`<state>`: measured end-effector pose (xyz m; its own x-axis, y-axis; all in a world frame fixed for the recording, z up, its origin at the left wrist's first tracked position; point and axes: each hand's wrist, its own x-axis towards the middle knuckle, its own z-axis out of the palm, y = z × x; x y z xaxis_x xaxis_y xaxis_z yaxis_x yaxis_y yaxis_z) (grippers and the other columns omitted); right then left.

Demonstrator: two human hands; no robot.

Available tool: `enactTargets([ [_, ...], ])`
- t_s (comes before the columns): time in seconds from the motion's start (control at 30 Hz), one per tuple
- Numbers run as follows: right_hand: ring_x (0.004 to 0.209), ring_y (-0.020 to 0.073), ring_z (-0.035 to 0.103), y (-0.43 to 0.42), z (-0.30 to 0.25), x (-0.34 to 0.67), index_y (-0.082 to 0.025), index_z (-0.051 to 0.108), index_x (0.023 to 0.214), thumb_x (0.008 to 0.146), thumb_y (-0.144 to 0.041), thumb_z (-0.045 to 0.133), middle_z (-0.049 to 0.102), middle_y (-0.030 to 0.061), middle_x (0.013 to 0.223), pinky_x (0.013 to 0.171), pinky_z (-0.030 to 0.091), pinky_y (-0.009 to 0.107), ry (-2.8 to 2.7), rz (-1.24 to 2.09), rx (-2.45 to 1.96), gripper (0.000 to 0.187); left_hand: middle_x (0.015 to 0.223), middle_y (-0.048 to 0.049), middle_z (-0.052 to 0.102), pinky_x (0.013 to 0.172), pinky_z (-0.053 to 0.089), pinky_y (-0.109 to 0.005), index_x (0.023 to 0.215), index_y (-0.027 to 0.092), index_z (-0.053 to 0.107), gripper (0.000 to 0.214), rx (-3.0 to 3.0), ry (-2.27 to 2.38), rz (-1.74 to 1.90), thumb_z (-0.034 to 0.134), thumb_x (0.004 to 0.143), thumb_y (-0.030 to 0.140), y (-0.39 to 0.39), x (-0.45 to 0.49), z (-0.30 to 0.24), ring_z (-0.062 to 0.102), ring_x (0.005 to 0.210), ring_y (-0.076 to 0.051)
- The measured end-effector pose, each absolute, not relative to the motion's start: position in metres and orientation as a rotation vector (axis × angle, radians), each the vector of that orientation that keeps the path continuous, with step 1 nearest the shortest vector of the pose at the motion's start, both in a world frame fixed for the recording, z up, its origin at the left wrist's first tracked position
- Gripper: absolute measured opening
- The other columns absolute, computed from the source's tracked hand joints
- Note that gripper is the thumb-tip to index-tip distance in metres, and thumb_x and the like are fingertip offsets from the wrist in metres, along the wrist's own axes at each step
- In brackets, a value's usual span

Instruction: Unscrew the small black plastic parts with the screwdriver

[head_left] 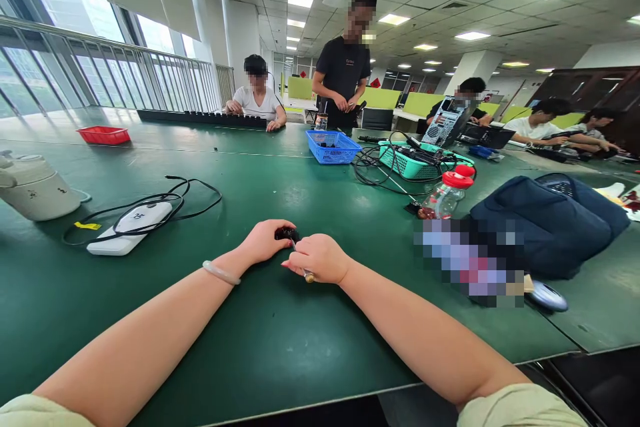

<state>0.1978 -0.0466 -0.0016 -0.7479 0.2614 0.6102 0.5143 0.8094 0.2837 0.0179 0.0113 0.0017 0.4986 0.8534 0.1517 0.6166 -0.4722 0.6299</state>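
Note:
My left hand (265, 240) is closed round a small black part (286, 234) low over the green table (240, 340). Fingers cover much of that part, so its exact kind does not show. In my right hand (320, 257) is a slim tool with a thin metal shaft and a rounded brownish end (309, 277), much like a small screwdriver. The shaft points up and left at the black part. Whether its tip touches the part, I cannot tell.
To the left lie a white power bank (131, 230) with a black cable, a beige pitcher-like vessel (37, 187) and a red tray (103, 135). Ahead stand a blue basket (334, 148) and a green basket (413, 163). A red-lidded jar (445, 197) and navy bag (540, 227) are right. People work beyond.

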Motion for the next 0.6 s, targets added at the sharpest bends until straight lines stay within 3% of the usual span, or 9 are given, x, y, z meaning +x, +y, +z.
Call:
enactTargets([
  [0.23,0.052,0.011,0.038,-0.048,0.0,0.2,-0.02,0.049,0.06,0.096,-0.036,0.041,0.043,-0.002,0.054,0.052,0.024,0.026,-2.301,-0.538,-0.662,0.04,0.111,-0.0029,0.069,0.098,0.048,-0.036,0.116,0.022,0.062,0.046,2.171,1.178,0.655,0.064,0.07,0.028,0.013,0.017,0.0,0.064,0.101,-0.022],
  [0.4,0.051,0.0107,0.037,-0.045,-0.001,0.205,-0.021,0.043,0.058,0.094,-0.038,0.041,0.043,-0.0023,0.055,0.053,0.028,0.025,-2.041,-0.163,-0.917,0.04,0.112,-0.0054,0.069,0.102,0.046,-0.038,0.131,0.023,0.05,0.066,2.121,1.141,0.669,0.068,0.068,0.031,0.013,0.016,-0.002,0.064,0.105,-0.023],
  [0.6,0.049,0.0096,0.035,-0.029,0.001,0.22,-0.022,0.041,0.058,0.087,-0.058,0.048,0.038,-0.0052,0.052,0.049,0.03,0.023,-1.343,0.3,-1.212,0.047,0.112,-0.0027,0.07,0.106,0.042,-0.039,0.139,0.024,0.038,0.074,2.12,1.084,0.635,0.066,0.07,0.029,0.011,0.014,0.0,0.063,0.108,-0.021],
])
